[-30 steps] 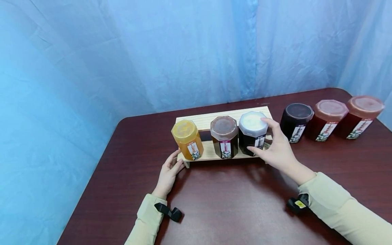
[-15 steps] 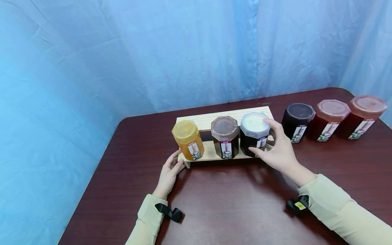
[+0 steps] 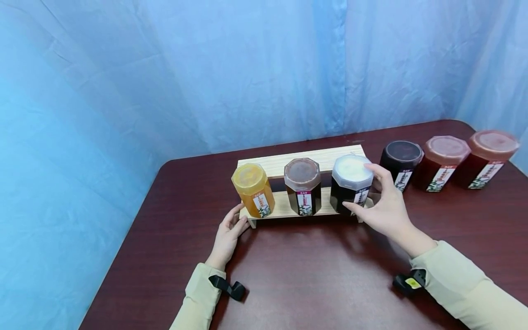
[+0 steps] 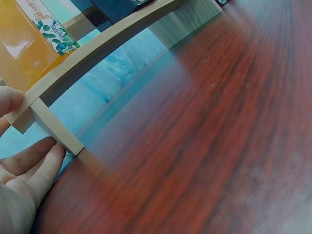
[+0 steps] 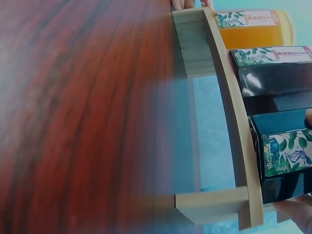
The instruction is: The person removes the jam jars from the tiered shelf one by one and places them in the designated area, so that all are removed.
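Observation:
In the head view a pale wooden two-step rack [image 3: 283,201] carries a yellow jar [image 3: 252,190], a brown jar [image 3: 303,187] and a dark jar with a white lid [image 3: 350,185]. My right hand [image 3: 387,206] grips the white-lidded jar at the rack's right end, thumb in front and fingers at its right side. My left hand [image 3: 226,236] holds the rack's left end, beside the yellow jar. The left wrist view shows the left hand's fingers [image 4: 41,165] against the rack's leg [image 4: 56,127]. In the right wrist view the gripped jar [image 5: 285,151] rests at the rack's front edge.
Three more jars, one dark [image 3: 401,160] and two reddish [image 3: 443,160], [image 3: 486,158], stand on the dark red table [image 3: 305,275] right of the rack. A blue curtain [image 3: 247,68] hangs behind the table.
The white-lidded jar has shifted to the right along the rack, with my right hand moving along with it. My left hand and the other jars have stayed where they were.

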Motion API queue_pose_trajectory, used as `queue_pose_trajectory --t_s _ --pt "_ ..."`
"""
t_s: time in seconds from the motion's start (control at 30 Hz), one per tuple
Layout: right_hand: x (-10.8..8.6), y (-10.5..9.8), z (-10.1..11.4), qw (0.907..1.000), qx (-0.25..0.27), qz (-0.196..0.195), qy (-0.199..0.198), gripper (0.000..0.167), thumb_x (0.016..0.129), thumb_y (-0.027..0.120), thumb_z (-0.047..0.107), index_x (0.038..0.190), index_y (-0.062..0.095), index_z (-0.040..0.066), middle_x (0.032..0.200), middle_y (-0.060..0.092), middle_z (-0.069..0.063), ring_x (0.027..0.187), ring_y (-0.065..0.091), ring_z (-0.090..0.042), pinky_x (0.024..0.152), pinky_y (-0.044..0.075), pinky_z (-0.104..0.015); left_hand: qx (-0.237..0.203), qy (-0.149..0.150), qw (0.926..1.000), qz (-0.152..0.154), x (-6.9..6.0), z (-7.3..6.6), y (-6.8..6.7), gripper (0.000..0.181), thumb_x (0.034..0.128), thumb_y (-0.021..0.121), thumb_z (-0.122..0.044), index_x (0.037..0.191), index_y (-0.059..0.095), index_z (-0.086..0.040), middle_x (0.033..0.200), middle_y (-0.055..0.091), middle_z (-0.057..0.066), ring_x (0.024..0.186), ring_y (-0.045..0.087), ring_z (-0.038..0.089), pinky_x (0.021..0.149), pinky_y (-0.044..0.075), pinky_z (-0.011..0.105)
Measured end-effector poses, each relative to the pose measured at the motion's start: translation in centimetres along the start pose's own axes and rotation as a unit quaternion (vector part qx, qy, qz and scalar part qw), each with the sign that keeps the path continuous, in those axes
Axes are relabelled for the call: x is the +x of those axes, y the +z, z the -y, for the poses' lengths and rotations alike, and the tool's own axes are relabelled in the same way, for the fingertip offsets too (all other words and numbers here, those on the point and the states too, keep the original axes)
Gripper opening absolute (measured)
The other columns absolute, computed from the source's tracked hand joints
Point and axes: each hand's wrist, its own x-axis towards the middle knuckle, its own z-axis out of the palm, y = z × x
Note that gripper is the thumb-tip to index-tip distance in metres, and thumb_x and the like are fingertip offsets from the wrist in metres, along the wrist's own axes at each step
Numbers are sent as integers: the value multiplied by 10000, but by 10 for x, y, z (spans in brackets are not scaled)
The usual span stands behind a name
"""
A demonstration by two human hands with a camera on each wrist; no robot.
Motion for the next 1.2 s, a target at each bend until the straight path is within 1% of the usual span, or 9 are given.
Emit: queue_pose_trajectory --t_s 0.27,0.37,0.43,0.5,0.67,0.8,0.93,1.1,1.2 --pt "-3 -19 -5 9996 -215 -173 -11 951 570 828 -110 1373 344 52 1221 545 -278 929 437 221 756 373 22 37 -9 10000 -17 1 0 0 478 975 507 -96 1426 371 -16 1295 485 247 1023 575 48 883 494 215" --pt "-5 -27 -9 9995 -224 -235 18 958 561 822 -126 1373 348 57 1224 580 21 913 456 215 721 392 16 12 -20 10000 -17 1 0 0 474 975 499 -78 1426 369 -13 1295 480 255 1016 576 37 888 491 215" --pt "-6 -32 -10 9995 -193 -253 24 960 555 812 -144 1372 347 53 1176 534 210 868 480 203 681 415 3 -11 -13 10000 -13 1 0 0 474 974 495 -69 1426 366 -11 1298 477 256 1014 577 32 891 489 216" --pt "-7 -36 -11 9995 -179 -259 35 962 549 801 -164 1370 345 46 1116 435 356 820 501 191 644 433 -10 -32 -1 10000 -14 1 0 0 475 974 495 -68 1426 363 -6 1299 476 257 1014 578 30 892 489 217" --pt "-10 -47 -12 9992 -248 -314 72 957 536 793 -180 1358 349 27 1094 448 356 733 503 183 615 433 -15 -17 11 10000 -9 1 0 0 482 975 499 -79 1427 355 5 1306 472 261 1025 573 34 897 487 220" --pt "-12 -54 -15 9988 -179 -383 250 972 531 791 -187 1363 338 28 1075 478 336 711 518 170 610 438 -19 27 1 10000 -25 0 0 0 483 977 500 -86 1429 356 2 1308 471 263 1026 572 39 894 488 217" --pt "-14 -61 -19 9983 -101 -422 399 994 534 784 -196 1382 322 44 1080 496 312 716 536 164 612 450 -24 40 -16 10000 -40 0 1 0 482 977 501 -92 1429 359 -3 1311 469 262 1024 573 38 894 488 218" --pt "-17 -67 -24 9969 -155 -481 596 1013 538 795 -177 1397 322 77 1087 489 320 738 541 168 632 453 -20 33 -1 10000 -41 0 0 0 475 976 498 -79 1427 366 -9 1298 478 256 1024 573 45 905 487 232" --pt "-19 -70 -26 9965 -160 -512 640 1018 539 796 -180 1401 321 83 1091 493 317 742 547 164 637 456 -22 96 34 9999 -36 0 0 1 472 976 499 -80 1425 371 -12 1295 481 254 1034 571 57 920 483 246"
